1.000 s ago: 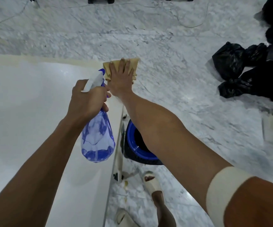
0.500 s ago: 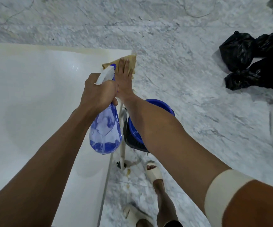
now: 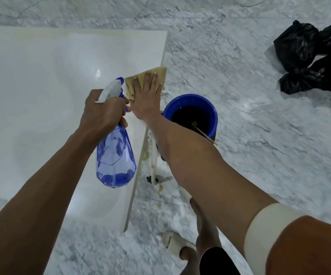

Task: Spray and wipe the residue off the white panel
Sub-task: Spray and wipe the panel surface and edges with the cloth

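wiping: tan square cloth [image 3: 130, 87] pressed flat by right hand [image 3: 146, 96] at glossy white panel [image 3: 41, 86] right edge
spray: translucent blue plastic spray bottle [image 3: 115, 155] gripped by left hand [image 3: 103, 114]
left: yellowish far-edge residue, judged unwiped

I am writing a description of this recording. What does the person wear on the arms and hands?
Both the left hand and the right hand are bare: no gloves, rings or watch show. Both forearms are bare too. On the right upper arm sits a short orange sleeve with a wide cream cuff. No sleeve shows on the left arm in this view.
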`<state>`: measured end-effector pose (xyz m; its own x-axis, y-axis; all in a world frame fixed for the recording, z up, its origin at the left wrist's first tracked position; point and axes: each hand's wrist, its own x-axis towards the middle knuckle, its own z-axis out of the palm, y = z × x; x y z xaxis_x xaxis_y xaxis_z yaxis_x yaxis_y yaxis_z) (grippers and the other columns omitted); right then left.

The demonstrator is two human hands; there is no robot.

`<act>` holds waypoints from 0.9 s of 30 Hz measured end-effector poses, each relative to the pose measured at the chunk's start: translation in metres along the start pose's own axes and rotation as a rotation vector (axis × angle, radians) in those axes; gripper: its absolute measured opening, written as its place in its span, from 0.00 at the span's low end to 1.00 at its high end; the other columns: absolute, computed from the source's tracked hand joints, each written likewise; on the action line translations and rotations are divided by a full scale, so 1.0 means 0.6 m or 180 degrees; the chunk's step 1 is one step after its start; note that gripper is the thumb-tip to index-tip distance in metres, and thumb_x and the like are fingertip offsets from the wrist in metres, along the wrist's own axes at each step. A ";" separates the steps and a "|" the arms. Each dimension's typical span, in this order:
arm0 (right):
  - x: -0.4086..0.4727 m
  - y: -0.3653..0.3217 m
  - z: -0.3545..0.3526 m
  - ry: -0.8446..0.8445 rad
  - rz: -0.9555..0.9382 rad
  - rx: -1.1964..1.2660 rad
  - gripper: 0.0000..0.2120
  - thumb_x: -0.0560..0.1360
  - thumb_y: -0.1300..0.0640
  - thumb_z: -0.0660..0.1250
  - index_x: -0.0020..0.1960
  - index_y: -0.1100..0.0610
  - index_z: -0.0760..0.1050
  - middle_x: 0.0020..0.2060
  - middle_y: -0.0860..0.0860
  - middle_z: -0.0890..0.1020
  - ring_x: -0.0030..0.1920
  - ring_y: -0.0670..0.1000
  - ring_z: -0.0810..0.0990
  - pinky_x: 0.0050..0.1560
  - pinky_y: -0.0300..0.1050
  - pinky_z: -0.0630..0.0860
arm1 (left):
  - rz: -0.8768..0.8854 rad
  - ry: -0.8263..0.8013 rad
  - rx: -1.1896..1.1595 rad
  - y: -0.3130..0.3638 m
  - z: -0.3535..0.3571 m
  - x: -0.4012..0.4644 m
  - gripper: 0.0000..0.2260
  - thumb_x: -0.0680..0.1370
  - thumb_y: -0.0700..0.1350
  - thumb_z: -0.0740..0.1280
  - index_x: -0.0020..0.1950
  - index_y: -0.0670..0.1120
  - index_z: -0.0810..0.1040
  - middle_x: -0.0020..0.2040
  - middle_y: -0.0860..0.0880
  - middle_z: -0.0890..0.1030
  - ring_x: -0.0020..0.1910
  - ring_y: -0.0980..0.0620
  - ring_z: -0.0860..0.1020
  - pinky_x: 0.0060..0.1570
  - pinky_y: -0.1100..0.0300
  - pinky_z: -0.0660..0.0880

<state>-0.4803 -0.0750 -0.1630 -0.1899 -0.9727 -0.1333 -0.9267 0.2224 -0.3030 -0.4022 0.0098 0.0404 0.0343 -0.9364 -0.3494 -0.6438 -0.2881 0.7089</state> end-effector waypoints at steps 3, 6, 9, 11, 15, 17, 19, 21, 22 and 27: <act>-0.052 -0.014 0.015 0.0055 -0.0051 -0.0030 0.31 0.79 0.40 0.55 0.78 0.51 0.57 0.78 0.64 0.51 0.78 0.67 0.46 0.74 0.69 0.48 | 0.0058 0.0071 0.0060 -0.038 -0.019 -0.035 0.07 0.72 0.37 0.62 0.42 0.46 0.79 0.44 0.42 0.85 0.21 0.54 0.77 0.37 0.55 0.81; -0.103 -0.029 0.022 0.0102 -0.0045 0.0018 0.32 0.80 0.35 0.46 0.79 0.51 0.55 0.79 0.63 0.50 0.78 0.67 0.45 0.74 0.68 0.47 | 0.0021 0.0065 0.0036 -0.074 -0.037 -0.072 0.08 0.71 0.38 0.63 0.45 0.44 0.80 0.45 0.41 0.85 0.22 0.53 0.78 0.38 0.55 0.81; -0.151 -0.046 0.028 0.0058 -0.0012 0.0022 0.33 0.80 0.35 0.44 0.79 0.52 0.54 0.79 0.63 0.49 0.78 0.66 0.44 0.74 0.69 0.45 | 0.0013 0.0070 0.0030 -0.106 -0.050 -0.109 0.09 0.73 0.36 0.62 0.50 0.40 0.80 0.47 0.40 0.85 0.22 0.53 0.78 0.34 0.57 0.79; -0.185 -0.057 0.035 0.0054 -0.0011 0.0078 0.33 0.80 0.35 0.45 0.79 0.52 0.54 0.79 0.63 0.49 0.78 0.67 0.44 0.74 0.69 0.44 | 0.0041 0.0086 -0.0002 -0.124 -0.057 -0.134 0.09 0.73 0.36 0.62 0.49 0.41 0.80 0.46 0.40 0.85 0.21 0.54 0.77 0.34 0.58 0.80; -0.245 -0.074 0.047 0.0049 -0.0031 0.0054 0.32 0.81 0.36 0.45 0.79 0.52 0.54 0.79 0.63 0.48 0.78 0.67 0.43 0.75 0.68 0.44 | 0.0056 0.0070 -0.0122 -0.162 -0.072 -0.183 0.06 0.72 0.38 0.63 0.44 0.44 0.79 0.45 0.41 0.85 0.21 0.54 0.77 0.35 0.57 0.80; -0.266 -0.081 0.050 0.0038 0.0000 0.0085 0.32 0.81 0.36 0.44 0.79 0.53 0.54 0.78 0.64 0.48 0.78 0.67 0.42 0.75 0.68 0.44 | 0.0065 0.0030 -0.0148 -0.178 -0.079 -0.206 0.07 0.69 0.39 0.62 0.43 0.44 0.79 0.44 0.42 0.85 0.21 0.54 0.77 0.37 0.56 0.80; -0.289 -0.087 0.055 0.0028 0.0008 0.0071 0.32 0.81 0.36 0.44 0.79 0.53 0.54 0.78 0.64 0.48 0.78 0.67 0.42 0.75 0.68 0.44 | 0.0066 0.0007 -0.0141 -0.195 -0.084 -0.224 0.07 0.71 0.37 0.62 0.43 0.45 0.79 0.44 0.42 0.85 0.21 0.54 0.77 0.37 0.56 0.80; -0.308 -0.095 0.062 0.0034 0.0009 0.0076 0.32 0.81 0.36 0.44 0.80 0.53 0.53 0.79 0.63 0.47 0.78 0.67 0.41 0.75 0.68 0.44 | 0.0092 0.0014 -0.0141 -0.211 -0.090 -0.239 0.07 0.72 0.36 0.62 0.43 0.45 0.79 0.44 0.42 0.85 0.20 0.55 0.77 0.36 0.56 0.80; -0.319 -0.099 0.065 0.0015 0.0023 0.0107 0.33 0.81 0.36 0.44 0.80 0.52 0.52 0.79 0.63 0.47 0.78 0.67 0.41 0.75 0.68 0.44 | 0.0098 0.0002 -0.0131 -0.219 -0.091 -0.247 0.07 0.73 0.36 0.62 0.43 0.44 0.79 0.44 0.42 0.85 0.20 0.55 0.77 0.36 0.56 0.80; -0.388 -0.120 0.083 -0.0007 0.0062 0.0108 0.33 0.81 0.36 0.44 0.80 0.52 0.51 0.79 0.63 0.46 0.78 0.67 0.40 0.75 0.68 0.44 | 0.0117 -0.0054 -0.0159 -0.261 -0.103 -0.287 0.07 0.73 0.36 0.62 0.43 0.45 0.78 0.43 0.43 0.85 0.21 0.54 0.77 0.38 0.54 0.81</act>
<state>-0.3529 0.1390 -0.1573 -0.2068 -0.9681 -0.1416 -0.9113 0.2433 -0.3323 -0.2600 0.2038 0.0271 -0.0020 -0.9431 -0.3326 -0.6054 -0.2636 0.7510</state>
